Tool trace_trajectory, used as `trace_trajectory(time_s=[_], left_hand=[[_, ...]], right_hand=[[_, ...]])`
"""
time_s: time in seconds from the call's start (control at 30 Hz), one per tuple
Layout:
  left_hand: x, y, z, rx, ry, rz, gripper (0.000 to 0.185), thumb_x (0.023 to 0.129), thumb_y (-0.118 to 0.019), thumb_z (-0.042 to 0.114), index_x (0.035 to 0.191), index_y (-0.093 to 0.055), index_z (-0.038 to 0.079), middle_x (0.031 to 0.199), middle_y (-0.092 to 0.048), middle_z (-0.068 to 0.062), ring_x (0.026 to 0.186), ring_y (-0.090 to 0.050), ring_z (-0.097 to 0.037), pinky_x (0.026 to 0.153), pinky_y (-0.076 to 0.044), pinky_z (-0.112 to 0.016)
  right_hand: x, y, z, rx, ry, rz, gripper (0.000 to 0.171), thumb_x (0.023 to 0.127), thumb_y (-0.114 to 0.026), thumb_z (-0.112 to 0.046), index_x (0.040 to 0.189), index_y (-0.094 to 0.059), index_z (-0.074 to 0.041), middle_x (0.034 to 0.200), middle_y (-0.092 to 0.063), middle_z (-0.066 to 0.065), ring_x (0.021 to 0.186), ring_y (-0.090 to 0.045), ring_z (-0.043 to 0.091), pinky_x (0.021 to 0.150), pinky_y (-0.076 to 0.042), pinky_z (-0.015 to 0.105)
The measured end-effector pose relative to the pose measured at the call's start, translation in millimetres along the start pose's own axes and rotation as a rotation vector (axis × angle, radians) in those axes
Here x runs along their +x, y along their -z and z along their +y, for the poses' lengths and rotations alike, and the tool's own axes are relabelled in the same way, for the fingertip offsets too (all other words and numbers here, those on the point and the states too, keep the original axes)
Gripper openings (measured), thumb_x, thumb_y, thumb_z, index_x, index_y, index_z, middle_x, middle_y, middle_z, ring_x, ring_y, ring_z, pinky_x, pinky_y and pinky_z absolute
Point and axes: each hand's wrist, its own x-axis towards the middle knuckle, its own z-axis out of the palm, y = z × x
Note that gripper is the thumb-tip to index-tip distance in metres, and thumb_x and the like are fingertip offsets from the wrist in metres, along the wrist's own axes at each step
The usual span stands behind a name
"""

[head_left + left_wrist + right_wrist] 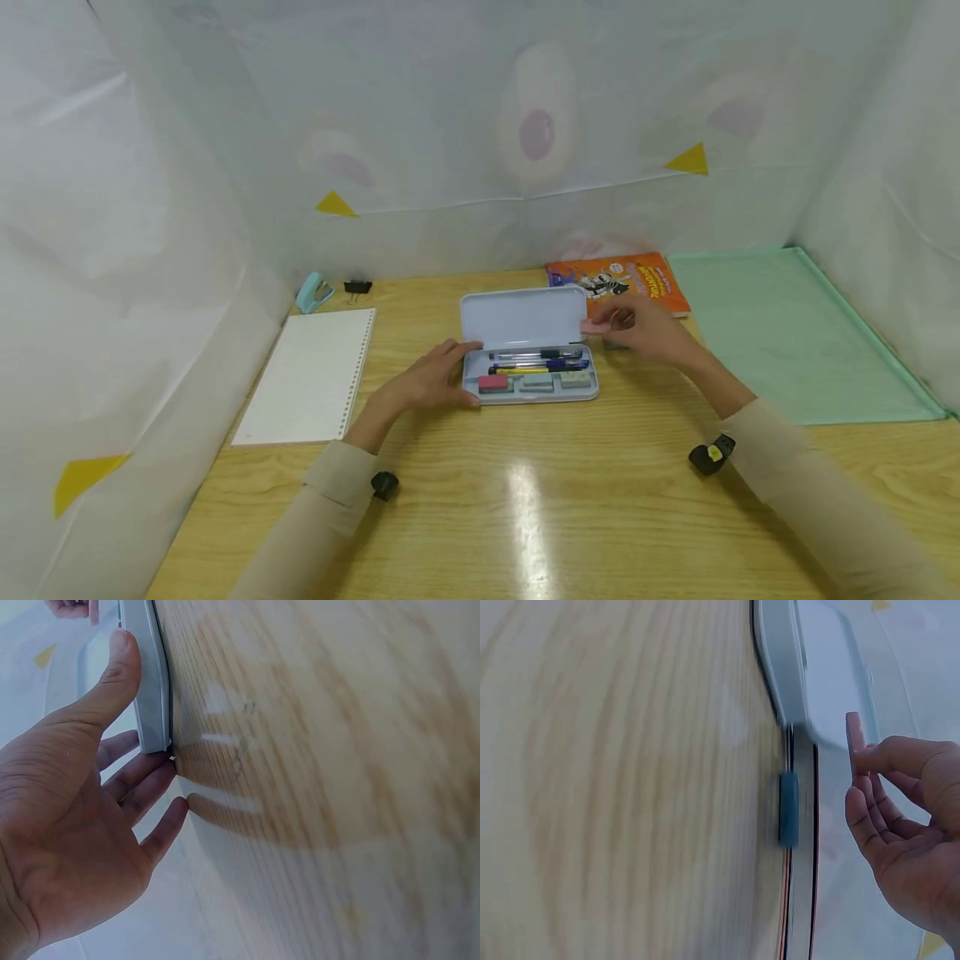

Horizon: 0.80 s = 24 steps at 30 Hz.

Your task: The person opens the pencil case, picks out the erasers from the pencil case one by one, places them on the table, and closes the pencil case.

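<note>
An open pencil case (538, 398) lies on the table with its lid (521, 317) tipped back. Pens (536, 355) fill its rear part, and a red-pink eraser (492, 382), a pale blue eraser (537, 381) and a pale green eraser (575, 379) sit in the front compartments. My left hand (429, 379) holds the case by its left end, thumb at the front; in the left wrist view the thumb (120, 656) lies along the wall. To the right of the lid, my right hand (648, 329) pinches a flat pink eraser (855, 739) between thumb and fingers, above the table.
A teal block (788, 810) lies beside the orange book (660, 283) behind the right hand. Further right is a green translucent board (795, 342). At left are a spiral notebook (307, 379), a blue stapler (313, 293) and a black binder clip (357, 287). White sheeting encloses the table.
</note>
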Motion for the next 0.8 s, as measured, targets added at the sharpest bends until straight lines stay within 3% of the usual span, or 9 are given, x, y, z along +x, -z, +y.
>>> trace_trajectory(time_s=[0.17,0.4,0.7,0.8], left_hand=[[-0.7,0.4,-0.1,-0.006,-0.001,-0.003,0.094,0.089,-0.082,0.045,0.164,-0.03,0.023,0.154,-0.04,-0.01,0.145,-0.039,-0.03,0.122,-0.033,-0.05],[-0.7,0.1,0.8,-0.012,-0.004,-0.003,0.094,0.089,-0.082,0.045,0.165,-0.03,0.022,0.155,-0.04,-0.011,0.145,-0.039,-0.031,0.121,-0.034,-0.05],[-0.8,-0.5,-1.4,-0.008,-0.014,-0.003,0.094,0.09,-0.082,0.045,0.165,-0.03,0.023,0.155,-0.04,-0.011,0.145,-0.039,-0.03,0.122,-0.033,-0.05],[-0.1,-0.7,-2.3,-0.003,-0.018,-0.003,0.094,0.09,-0.081,0.046,0.165,-0.029,0.023,0.154,-0.041,-0.01,0.144,-0.039,-0.029,0.122,-0.033,-0.049]], right_hand=[[-17,24,22,-0.049,-0.045,0.027,0.017,0.096,-0.072,-0.005,0.113,-0.074,-0.007,0.108,-0.072,0.013,0.093,-0.064,0.027,0.079,-0.053,0.04],[-34,44,50,-0.094,-0.093,-0.008,0.021,0.098,-0.067,-0.002,0.119,-0.073,-0.004,0.115,-0.07,0.017,0.098,-0.063,0.029,0.078,-0.052,0.037],[-41,51,59,-0.098,-0.06,-0.015,0.019,0.097,-0.071,-0.003,0.115,-0.075,-0.006,0.112,-0.07,0.014,0.091,-0.061,0.024,0.071,-0.05,0.029],[-41,51,59,-0.119,-0.078,-0.004,0.022,0.097,-0.074,-0.014,0.118,-0.074,-0.006,0.115,-0.069,0.016,0.095,-0.063,0.027,0.074,-0.052,0.033]])
